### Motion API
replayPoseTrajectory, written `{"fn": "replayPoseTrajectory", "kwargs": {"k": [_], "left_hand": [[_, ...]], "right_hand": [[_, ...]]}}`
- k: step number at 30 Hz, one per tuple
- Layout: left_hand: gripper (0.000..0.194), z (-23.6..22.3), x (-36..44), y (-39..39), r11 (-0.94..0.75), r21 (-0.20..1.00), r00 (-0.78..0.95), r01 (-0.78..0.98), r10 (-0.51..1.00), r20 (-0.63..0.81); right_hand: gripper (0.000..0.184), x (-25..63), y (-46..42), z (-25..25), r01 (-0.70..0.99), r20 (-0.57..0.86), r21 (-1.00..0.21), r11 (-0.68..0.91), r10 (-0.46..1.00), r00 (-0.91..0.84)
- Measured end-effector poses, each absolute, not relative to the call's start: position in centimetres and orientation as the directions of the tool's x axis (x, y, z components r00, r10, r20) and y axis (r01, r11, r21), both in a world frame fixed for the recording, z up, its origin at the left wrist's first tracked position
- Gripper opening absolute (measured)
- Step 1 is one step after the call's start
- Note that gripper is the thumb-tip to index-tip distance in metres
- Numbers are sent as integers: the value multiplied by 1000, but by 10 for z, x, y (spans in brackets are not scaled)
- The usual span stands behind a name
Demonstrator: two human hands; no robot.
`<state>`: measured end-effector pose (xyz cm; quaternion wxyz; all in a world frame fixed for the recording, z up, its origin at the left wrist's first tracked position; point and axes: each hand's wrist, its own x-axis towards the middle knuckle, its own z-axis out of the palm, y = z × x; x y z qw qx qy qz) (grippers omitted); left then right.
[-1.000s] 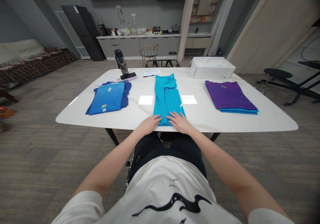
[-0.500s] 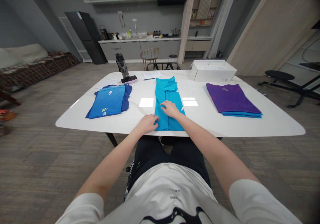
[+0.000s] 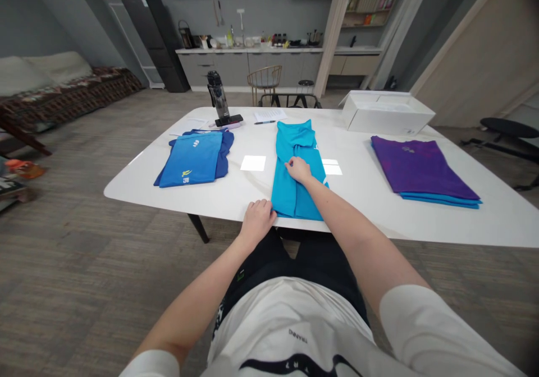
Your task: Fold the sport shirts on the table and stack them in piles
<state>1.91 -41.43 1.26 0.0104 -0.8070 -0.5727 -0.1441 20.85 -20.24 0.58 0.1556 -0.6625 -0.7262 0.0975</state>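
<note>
A teal shirt (image 3: pixel 287 193) lies folded lengthwise on the white table, its collar end pointing away from me. My right hand (image 3: pixel 298 170) rests on the shirt's middle, with its fingers pointing left and holding no visible fold. My left hand (image 3: pixel 257 223) sits at the shirt's near left corner, fingertips against the fabric, close to the table edge. Neither hand visibly grips anything. A folded blue shirt (image 3: pixel 191 159) lies to the left, and a folded purple garment (image 3: pixel 421 166) lies to the right on a teal layer (image 3: pixel 442 199).
Two white paper pieces (image 3: pixel 253 163) (image 3: pixel 332 167) flank the teal shirt. Farther back stand a water bottle (image 3: pixel 218 95) beside a phone (image 3: pixel 227 120), a paper sheet with a pen (image 3: pixel 270 116), and a white open box (image 3: pixel 389 113). Beyond the table are chairs and kitchen counters.
My right hand has moved farther up the teal shirt, away from its near edge. My left hand has shifted slightly toward the table edge. The view has turned slightly, moving the table rightward.
</note>
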Motion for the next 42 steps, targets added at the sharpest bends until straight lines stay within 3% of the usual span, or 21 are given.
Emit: {"fn": "replayPoseTrajectory", "kwargs": {"k": [4,9,12,20,26,30,33,37,42], "left_hand": [[4,14,25,-421,-283,119,247,952,935,253],[17,18,33,-413,-293,133,258,947,937,234],[22,15,34,-414,-282,123,253,952,945,206],[14,13,34,-426,-158,141,125,977,968,217],[18,20,28,-423,-438,60,413,897,877,245],[22,17,15,-417,-586,83,565,806,804,186],[24,18,12,-412,-590,111,561,800,800,211],[25,26,25,-410,-509,141,425,849,817,389],[22,26,42,-411,-574,28,507,818,744,436]], "right_hand": [[44,222,-190,11,936,134,-322,139,986,-101],[53,236,-170,8,937,48,-247,248,969,-244],[55,236,-166,2,944,-12,-240,227,971,-237],[52,226,-169,4,955,34,-204,213,977,-211],[53,228,-179,15,945,37,-217,244,970,-242],[58,235,-202,16,898,41,-223,378,925,-379],[59,239,-222,9,873,22,-225,433,898,-440],[56,246,-236,0,872,69,-256,416,908,-413],[55,263,-247,6,875,112,-302,378,926,-362]]}}
